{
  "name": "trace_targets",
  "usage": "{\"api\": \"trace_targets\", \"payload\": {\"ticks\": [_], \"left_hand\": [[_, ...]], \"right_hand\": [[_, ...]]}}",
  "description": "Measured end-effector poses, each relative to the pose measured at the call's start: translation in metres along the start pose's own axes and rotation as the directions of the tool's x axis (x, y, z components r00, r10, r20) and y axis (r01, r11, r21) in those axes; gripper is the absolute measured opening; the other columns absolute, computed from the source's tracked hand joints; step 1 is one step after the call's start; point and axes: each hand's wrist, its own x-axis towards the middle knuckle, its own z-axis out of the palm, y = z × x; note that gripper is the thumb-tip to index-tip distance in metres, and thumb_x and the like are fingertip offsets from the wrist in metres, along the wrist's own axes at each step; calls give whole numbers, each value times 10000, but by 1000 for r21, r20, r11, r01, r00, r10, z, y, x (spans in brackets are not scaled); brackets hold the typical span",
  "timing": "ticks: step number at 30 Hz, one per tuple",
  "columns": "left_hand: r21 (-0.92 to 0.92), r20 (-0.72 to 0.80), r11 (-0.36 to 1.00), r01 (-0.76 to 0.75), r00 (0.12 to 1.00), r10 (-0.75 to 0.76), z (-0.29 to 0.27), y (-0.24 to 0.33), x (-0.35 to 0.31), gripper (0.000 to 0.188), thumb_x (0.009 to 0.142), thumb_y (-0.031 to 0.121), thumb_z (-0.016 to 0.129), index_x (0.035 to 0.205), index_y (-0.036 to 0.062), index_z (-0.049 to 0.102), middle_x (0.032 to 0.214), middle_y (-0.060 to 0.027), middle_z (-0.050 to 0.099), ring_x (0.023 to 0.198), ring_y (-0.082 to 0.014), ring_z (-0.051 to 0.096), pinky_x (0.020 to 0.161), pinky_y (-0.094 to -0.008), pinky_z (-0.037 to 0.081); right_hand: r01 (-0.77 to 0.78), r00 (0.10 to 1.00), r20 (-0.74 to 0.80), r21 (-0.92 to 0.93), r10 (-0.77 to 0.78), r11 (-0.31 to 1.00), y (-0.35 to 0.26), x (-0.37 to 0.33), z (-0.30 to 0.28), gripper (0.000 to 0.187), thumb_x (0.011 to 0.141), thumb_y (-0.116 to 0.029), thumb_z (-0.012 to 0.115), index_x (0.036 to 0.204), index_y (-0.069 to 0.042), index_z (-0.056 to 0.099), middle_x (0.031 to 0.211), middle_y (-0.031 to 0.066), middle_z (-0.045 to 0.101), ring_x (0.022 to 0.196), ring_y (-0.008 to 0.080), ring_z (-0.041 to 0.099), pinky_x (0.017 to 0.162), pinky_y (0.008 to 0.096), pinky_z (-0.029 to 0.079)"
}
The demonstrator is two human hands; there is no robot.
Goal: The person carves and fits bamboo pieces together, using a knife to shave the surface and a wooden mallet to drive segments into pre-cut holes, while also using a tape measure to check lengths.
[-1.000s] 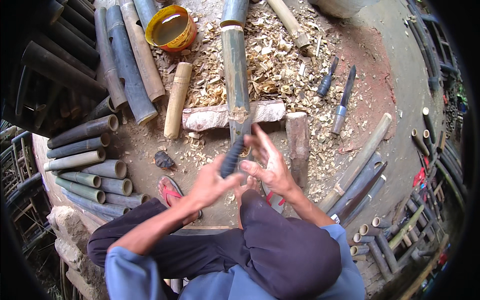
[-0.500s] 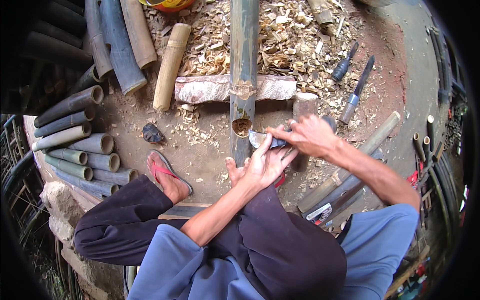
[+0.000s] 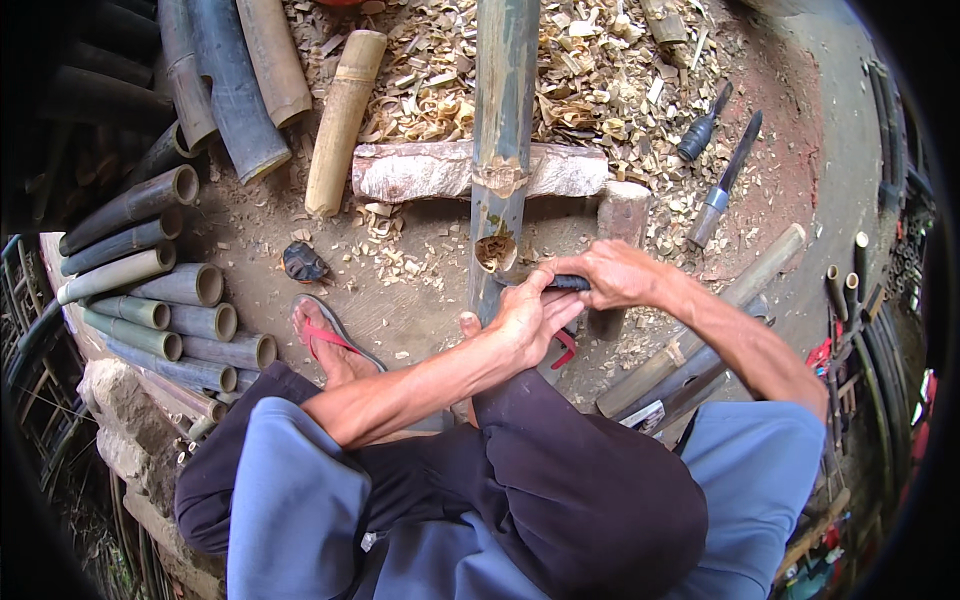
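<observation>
On the dirt floor (image 3: 400, 310) at my feet, a green bamboo pole (image 3: 503, 120) runs away from me, resting across a pale log (image 3: 420, 172) and ending in a hollow, chipped tip just ahead of my hands. My right hand (image 3: 610, 275) is closed around the dark handle (image 3: 570, 283) of a tool held crosswise at that tip; its blade is hidden, so I cannot tell what kind it is. My left hand (image 3: 525, 318) lies half open against the pole's near end, fingers stretched toward the handle and touching it. Wood shavings (image 3: 600, 80) cover the ground on both sides of the pole beyond the log. A short tan bamboo piece (image 3: 343, 120) lies left of the pole, and a wood block (image 3: 622, 215) stands just right of the log. Two knives (image 3: 725, 180) lie farther right on the red earth. Cut bamboo tubes (image 3: 170, 310) are stacked at my left, open ends facing me, with longer poles (image 3: 700, 350) under my right forearm. My left foot wears a red-strapped sandal (image 3: 335, 335); a small dark lump (image 3: 304, 262) sits just beyond it.
</observation>
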Motion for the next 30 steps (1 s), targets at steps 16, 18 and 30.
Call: {"api": "trace_targets", "payload": {"ticks": [16,18,30], "left_hand": [[863,182,474,-174,983,29,-78,35,-43,702,818,386,627,1285,-92,413,1150,-227,536,1055,-266,537,934,-406,429],[801,410,504,-323,910,-68,-85,23,-60,982,750,370,737,1428,-39,156,1246,-201,436,1220,-259,390,1076,-426,268],[706,270,-693,-144,960,76,-64,151,-124,414,567,174,670,897,-19,512,756,-243,588,732,-392,609,671,-440,479]], "right_hand": [[250,682,-689,534,245,808,-76,29,125,475,788,-97,575,1229,-18,419,860,177,646,732,316,664,626,395,505],[193,812,-378,893,444,407,-97,0,89,425,875,-163,555,1259,-20,443,788,82,551,724,143,571,642,333,457],[120,594,-740,-308,-317,944,-125,79,67,524,667,-142,698,1142,-38,501,968,153,515,927,278,521,776,398,424]]}}
